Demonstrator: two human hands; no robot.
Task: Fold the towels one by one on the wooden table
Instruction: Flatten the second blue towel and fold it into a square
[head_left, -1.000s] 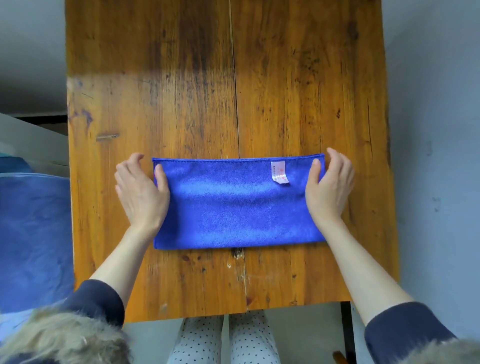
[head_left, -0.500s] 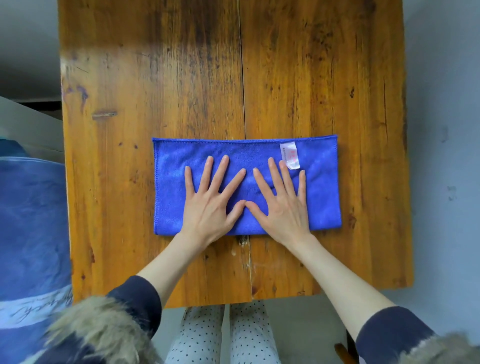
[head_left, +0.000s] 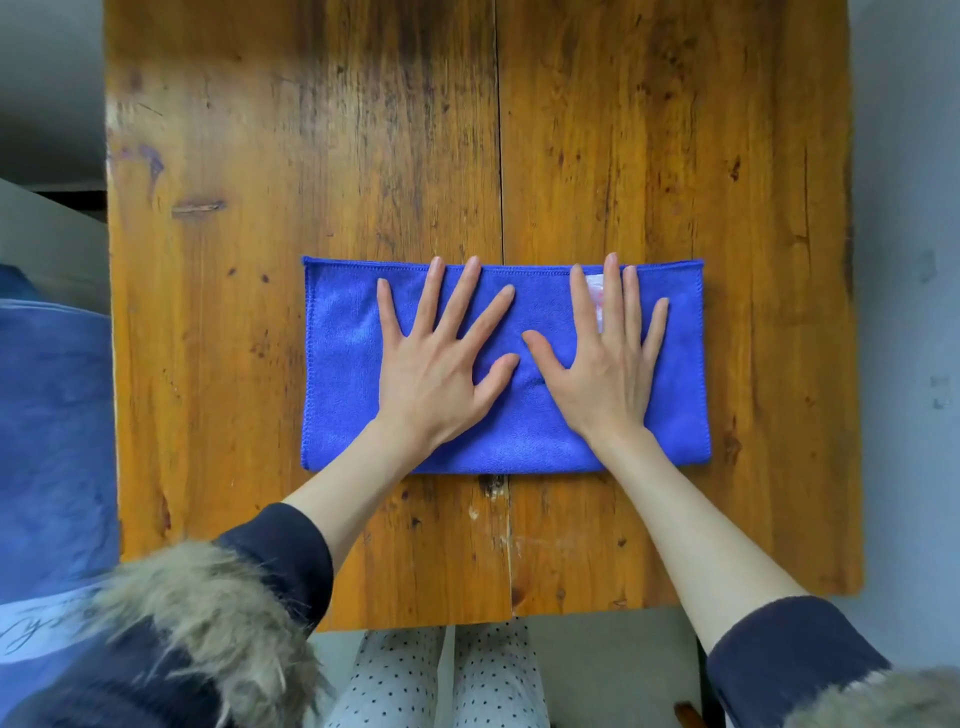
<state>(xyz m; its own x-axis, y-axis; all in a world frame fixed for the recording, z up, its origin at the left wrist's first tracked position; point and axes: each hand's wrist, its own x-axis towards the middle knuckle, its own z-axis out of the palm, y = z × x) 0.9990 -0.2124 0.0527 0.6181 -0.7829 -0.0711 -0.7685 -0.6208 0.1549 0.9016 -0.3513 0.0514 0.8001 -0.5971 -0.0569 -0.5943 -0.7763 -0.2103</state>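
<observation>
Both hands are lying flat on the towel (head_left: 343, 364), palms down, fingers straight and spread, not gripping anything. The left hand (head_left: 436, 374) is pressing the towel's middle-left part, and the right hand (head_left: 605, 374) is sitting just beside it, thumbs nearly touching. The towel is blue, folded into a long rectangle, lying under both palms on the table (head_left: 363, 156), with bare wood stretching away past the fingertips. A white tag (head_left: 595, 296) is peeking out between the right hand's index and middle fingers, mostly covered. Off past the left hand, beyond the table edge, more blue cloth (head_left: 52, 441) is lying; can't tell what exactly it is.
</observation>
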